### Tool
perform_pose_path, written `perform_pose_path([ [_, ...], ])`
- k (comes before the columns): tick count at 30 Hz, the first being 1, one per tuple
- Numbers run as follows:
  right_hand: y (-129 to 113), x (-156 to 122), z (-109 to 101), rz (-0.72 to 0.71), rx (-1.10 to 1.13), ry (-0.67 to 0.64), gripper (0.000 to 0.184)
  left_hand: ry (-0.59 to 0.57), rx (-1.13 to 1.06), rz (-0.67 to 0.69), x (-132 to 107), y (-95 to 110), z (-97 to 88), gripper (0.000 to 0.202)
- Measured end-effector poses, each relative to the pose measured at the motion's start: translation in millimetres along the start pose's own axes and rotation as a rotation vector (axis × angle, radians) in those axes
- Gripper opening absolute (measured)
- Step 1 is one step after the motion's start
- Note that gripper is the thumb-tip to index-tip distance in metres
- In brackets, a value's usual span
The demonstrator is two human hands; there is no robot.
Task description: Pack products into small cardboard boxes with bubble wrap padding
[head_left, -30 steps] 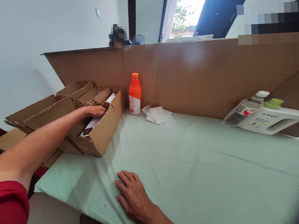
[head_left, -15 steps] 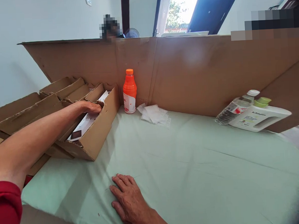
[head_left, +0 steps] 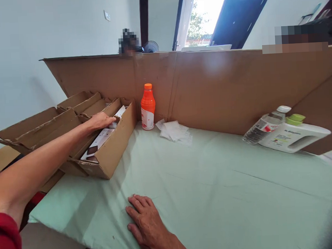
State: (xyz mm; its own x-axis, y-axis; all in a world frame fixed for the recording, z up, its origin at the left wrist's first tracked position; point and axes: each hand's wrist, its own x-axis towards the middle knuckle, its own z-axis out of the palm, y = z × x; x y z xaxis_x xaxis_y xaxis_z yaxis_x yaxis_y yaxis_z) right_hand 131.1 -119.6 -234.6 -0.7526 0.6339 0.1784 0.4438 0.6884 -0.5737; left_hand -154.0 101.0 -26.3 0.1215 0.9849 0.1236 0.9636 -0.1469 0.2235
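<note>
My left hand [head_left: 100, 120] reaches far to the left into an open cardboard box [head_left: 111, 149]. Its fingers are pressed together on the end of a white flat pack [head_left: 118, 113] that leans inside the box. Another white pack with a dark picture [head_left: 96, 145] lies lower in the same box. Near the front edge, my right hand [head_left: 145, 222] lies flat on the pale green cloth [head_left: 213, 181], fingers stretched out and holding nothing.
An orange bottle [head_left: 148, 107] stands against the tall cardboard wall [head_left: 222, 88]; crumpled clear wrappers [head_left: 174, 131] lie beside it. At the right lie a clear bottle [head_left: 263, 128] and a white jug with a green cap [head_left: 294, 135]. More cardboard flaps [head_left: 38, 127] spread left.
My left hand has shifted a little deeper along the box towards the upright white pack. My right hand stays flat on the cloth. The view has swayed slightly.
</note>
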Motion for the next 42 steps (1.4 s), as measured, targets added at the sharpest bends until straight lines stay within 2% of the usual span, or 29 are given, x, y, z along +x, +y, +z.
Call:
perform_pose_path([
  [3,5.0,-4.7,-2.8,-0.033,0.039,0.108,0.035,0.261,-0.081,-0.097,-42.9,9.0,-34.0,0.043],
  [5,4.6,-10.0,-15.1,-0.001,0.084,0.290,0.040,0.419,-0.193,-0.088,-76.8,22.5,-50.0,0.040],
  [7,-1.5,-14.2,-37.2,0.086,0.140,0.486,0.053,0.514,-0.435,-0.013,-109.9,43.1,-56.2,0.032],
  [8,-6.6,-15.0,-50.7,0.126,0.175,0.556,0.061,0.474,-0.526,0.049,-124.4,55.4,-55.1,0.029],
  [10,-18.8,-12.6,-77.4,0.158,0.274,0.619,0.078,0.256,-0.627,0.208,-146.5,81.0,-45.8,0.027],
  [12,-28.3,-4.8,-97.7,0.160,0.403,0.565,0.087,0.004,-0.684,0.369,-156.7,102.7,-30.5,0.029],
  [13,-29.7,1.0,-104.8,0.172,0.461,0.506,0.081,-0.103,-0.709,0.435,-156.8,110.2,-22.7,0.029],
  [14,-27.5,8.2,-110.5,0.196,0.505,0.453,0.069,-0.175,-0.730,0.481,-153.6,114.9,-15.9,0.027],
  [16,-10.1,26.9,-122.0,0.277,0.558,0.426,0.046,-0.193,-0.762,0.498,-138.2,114.9,-8.0,0.025],
  [18,24.0,50.7,-138.5,0.369,0.565,0.517,0.046,-0.067,-0.762,0.408,-112.6,103.3,-8.8,0.033],
  [21,91.6,86.8,-168.2,0.495,0.446,0.654,0.051,0.165,-0.636,0.189,-61.9,73.2,-18.8,0.038],
  [23,131.8,101.7,-177.2,0.596,0.283,0.719,0.054,0.257,-0.467,0.076,-25.3,51.7,-24.0,0.036],
  [24,147.1,105.0,-175.4,0.629,0.232,0.734,0.052,0.259,-0.368,0.023,-7.7,41.8,-25.0,0.037],
  [26,167.5,104.5,-159.3,0.660,0.154,0.743,0.044,0.176,-0.166,-0.072,24.4,25.0,-23.9,0.043],
  [28,178.1,98.4,-133.8,0.654,0.076,0.731,0.034,0.028,-0.031,-0.119,51.8,12.9,-19.9,0.046],
  [30,184.8,91.5,-110.5,0.628,0.011,0.715,0.031,-0.129,0.028,-0.128,75.0,5.5,-14.7,0.042],
  [32,191.4,86.8,-97.2,0.597,-0.032,0.700,0.031,-0.270,0.072,-0.146,95.0,2.5,-9.9,0.034],
  [35,201.3,84.5,-94.3,0.556,-0.061,0.684,0.026,-0.438,0.166,-0.207,117.5,2.7,-4.6,0.027],
  [37,205.7,84.3,-96.2,0.533,-0.072,0.678,0.023,-0.496,0.239,-0.252,125.7,3.3,-1.9,0.019],
  [39,207.1,84.4,-97.3,0.516,-0.081,0.675,0.022,-0.517,0.308,-0.286,128.1,2.4,1.1,0.011],
  [42,204.1,84.4,-97.0,0.504,-0.094,0.676,0.021,-0.499,0.368,-0.284,124.7,-1.4,7.4,0.016],
])
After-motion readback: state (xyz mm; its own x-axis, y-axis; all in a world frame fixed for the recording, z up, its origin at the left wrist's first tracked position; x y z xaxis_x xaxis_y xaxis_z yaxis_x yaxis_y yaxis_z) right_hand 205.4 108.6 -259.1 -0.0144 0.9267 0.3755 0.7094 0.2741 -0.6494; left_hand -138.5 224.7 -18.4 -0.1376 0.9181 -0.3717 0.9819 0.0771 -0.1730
